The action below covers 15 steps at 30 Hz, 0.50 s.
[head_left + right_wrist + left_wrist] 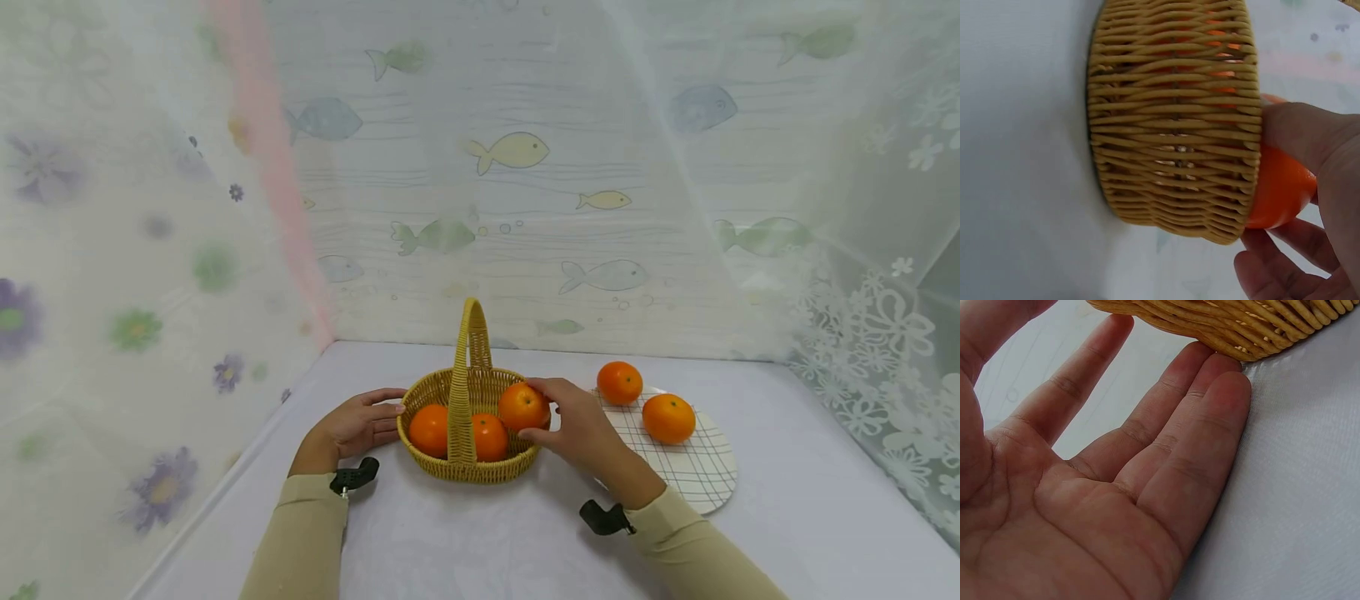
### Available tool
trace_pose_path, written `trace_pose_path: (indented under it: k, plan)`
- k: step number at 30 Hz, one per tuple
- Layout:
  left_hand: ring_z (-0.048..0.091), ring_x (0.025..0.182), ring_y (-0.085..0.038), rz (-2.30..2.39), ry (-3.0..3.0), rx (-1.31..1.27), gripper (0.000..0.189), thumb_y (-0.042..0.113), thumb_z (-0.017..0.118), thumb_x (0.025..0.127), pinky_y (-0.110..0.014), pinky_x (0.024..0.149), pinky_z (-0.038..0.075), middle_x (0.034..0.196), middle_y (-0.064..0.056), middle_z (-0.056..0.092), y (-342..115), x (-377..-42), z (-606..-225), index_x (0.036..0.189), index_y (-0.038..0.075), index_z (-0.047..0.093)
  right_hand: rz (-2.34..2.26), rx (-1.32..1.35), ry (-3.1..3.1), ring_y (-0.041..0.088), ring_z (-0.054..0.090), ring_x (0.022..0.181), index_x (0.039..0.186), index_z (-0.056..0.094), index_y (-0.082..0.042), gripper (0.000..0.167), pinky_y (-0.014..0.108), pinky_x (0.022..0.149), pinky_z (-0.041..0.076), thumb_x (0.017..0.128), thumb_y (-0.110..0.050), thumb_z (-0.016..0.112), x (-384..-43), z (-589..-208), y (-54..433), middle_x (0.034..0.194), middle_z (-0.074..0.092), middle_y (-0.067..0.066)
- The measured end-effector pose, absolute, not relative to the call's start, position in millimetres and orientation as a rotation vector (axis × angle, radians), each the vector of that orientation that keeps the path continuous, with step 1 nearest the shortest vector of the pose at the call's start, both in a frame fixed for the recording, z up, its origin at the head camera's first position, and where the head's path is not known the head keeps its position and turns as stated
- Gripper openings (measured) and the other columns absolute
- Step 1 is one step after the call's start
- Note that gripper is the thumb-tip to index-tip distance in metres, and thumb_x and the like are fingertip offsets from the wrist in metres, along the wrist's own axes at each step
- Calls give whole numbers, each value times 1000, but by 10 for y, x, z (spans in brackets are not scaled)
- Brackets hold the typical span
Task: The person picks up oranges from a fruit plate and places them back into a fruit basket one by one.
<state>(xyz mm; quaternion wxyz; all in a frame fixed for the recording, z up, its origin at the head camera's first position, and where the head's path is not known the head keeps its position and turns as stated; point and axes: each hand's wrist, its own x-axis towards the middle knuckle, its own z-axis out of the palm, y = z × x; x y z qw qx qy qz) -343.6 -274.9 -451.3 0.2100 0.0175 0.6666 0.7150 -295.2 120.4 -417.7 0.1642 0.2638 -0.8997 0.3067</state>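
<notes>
A yellow wicker basket [468, 472] with a tall arched handle stands on the table. Two oranges, one left of the handle [429, 432] and one just right of it [491, 438], lie inside. My right hand [581, 429] grips a third orange [523, 407] between thumb and fingers at the basket's right rim. In the right wrist view this orange [1282, 190] shows above the woven wall, the thumb across it. My left hand [360, 427] is at the basket's left side, its fingers extended. Its fingertips [1229, 394] reach the basket's lower wall in the left wrist view.
Right of the basket, a white plate [716, 467] with a dark grid pattern carries two more oranges, one near its back edge [619, 383] and one further right [669, 419]. White cloth covers the table [480, 542]. Curtains with fish [517, 150] and flowers hang around it.
</notes>
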Motion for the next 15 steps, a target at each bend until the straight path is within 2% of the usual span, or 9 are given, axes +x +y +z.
trace_pose_path:
  k: [6, 15]
  plan:
    - [73, 107, -21, 1994, 1844, 67, 60, 19, 72, 99, -38, 98, 59, 124, -6, 72, -2765, -3446, -4544, 152, 5, 47, 851, 739, -2565, 24, 65, 120, 147, 59, -14, 77, 42, 99, 58, 81, -40, 89, -2923, -4226, 1160, 134, 65, 4]
    - [74, 106, -20, 2000, 1845, 75, 59, 18, 72, 99, -37, 97, 60, 120, -4, 73, -2761, -3456, -4537, 151, 5, 48, 817, 707, -2590, 31, 61, 118, 144, 63, -16, 74, 49, 98, 55, 82, -48, 87, -2923, -4261, 1160, 132, 70, 6]
